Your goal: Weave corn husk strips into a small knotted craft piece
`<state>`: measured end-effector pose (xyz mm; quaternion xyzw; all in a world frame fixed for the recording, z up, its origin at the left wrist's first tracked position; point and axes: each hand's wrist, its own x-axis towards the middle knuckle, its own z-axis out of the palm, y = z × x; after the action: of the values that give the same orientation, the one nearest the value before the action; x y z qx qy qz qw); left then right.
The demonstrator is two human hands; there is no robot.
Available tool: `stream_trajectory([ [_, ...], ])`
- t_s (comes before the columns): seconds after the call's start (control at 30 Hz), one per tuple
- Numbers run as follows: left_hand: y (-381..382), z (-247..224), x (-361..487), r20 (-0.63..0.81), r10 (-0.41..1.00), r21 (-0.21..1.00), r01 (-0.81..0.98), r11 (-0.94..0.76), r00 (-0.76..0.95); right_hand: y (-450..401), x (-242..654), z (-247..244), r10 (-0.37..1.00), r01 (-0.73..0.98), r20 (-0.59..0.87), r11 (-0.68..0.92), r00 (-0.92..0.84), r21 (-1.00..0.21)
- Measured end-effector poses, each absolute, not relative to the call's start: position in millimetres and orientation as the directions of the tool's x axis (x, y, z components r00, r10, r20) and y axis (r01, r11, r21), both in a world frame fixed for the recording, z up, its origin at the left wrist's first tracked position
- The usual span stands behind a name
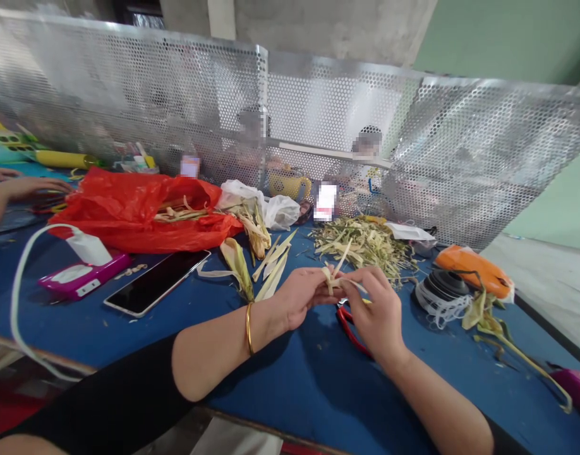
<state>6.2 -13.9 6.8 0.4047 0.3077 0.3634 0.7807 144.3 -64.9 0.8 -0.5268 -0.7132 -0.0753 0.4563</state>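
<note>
Between my two hands, over the blue table (290, 373), is a small pale piece of folded corn husk strips (332, 279) with loose ends sticking up and to the right. My left hand (302, 294) pinches its left side; a gold bangle (249, 328) circles that wrist. Fingers of my right hand (378, 309) are closed on the strips from the right. Red-handled pliers or scissors (347, 328) lie under my right hand, their jaws mostly hidden. Just left of my hands rest broad husk leaves (273, 272) and a greenish husk (237, 265).
Shredded husk (366, 246) is heaped behind my hands. A red plastic bag (129, 208) holds husks at left, near a black phone (157, 282) and a purple power strip (84, 276). A spool (441, 294) and an orange packet (474, 272) stand right. Perforated metal (328, 114) screens the back; another person's hand (38, 186) shows left.
</note>
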Motion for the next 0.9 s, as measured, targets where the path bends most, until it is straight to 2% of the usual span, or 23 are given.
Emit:
stream_trajectory([
  [0.1, -14, 6, 7, -0.156, 0.844, 0.920, -0.236, 0.313, 0.513, -58, 147, -3, 0.867, 0.680, 0.446, 0.189, 0.223, -0.708],
  [0.17, -14, 3, 8, -0.153, 0.867, 0.940, -0.201, 0.276, 0.474, -55, 146, -5, 0.940, 0.543, 0.233, 0.063, 0.250, -0.838],
  [0.23, -13, 1, 8, -0.170, 0.872, 0.944, -0.179, 0.278, 0.458, -53, 144, -7, 0.966, 0.401, 0.088, -0.017, 0.243, -0.916],
  [0.3, -13, 0, 8, -0.188, 0.865, 0.942, -0.165, 0.293, 0.465, -52, 142, -7, 0.966, 0.316, 0.033, -0.052, 0.258, -0.947],
  [0.47, -9, 5, 4, -0.205, 0.807, 0.913, -0.190, 0.362, 0.553, -51, 142, -4, 0.936, 0.296, 0.097, -0.008, 0.337, -0.955],
  [0.57, -6, 8, 1, -0.188, 0.747, 0.888, -0.214, 0.406, 0.638, -51, 142, -2, 0.942, 0.160, 0.013, -0.043, 0.335, -0.986],
  [0.67, -7, 8, 0, -0.133, 0.721, 0.901, -0.221, 0.374, 0.680, -51, 142, -1, 0.946, 0.091, -0.025, -0.057, 0.324, -0.994],
  [0.8, -9, 1, 3, -0.112, 0.805, 0.950, -0.176, 0.259, 0.583, -50, 142, -1, 0.964, 0.075, -0.058, -0.080, 0.261, -0.994],
  [0.9, -5, -2, 4, -0.130, 0.872, 0.953, -0.185, 0.242, 0.472, -51, 143, 0, 0.971, 0.117, -0.080, -0.109, 0.227, -0.987],
])
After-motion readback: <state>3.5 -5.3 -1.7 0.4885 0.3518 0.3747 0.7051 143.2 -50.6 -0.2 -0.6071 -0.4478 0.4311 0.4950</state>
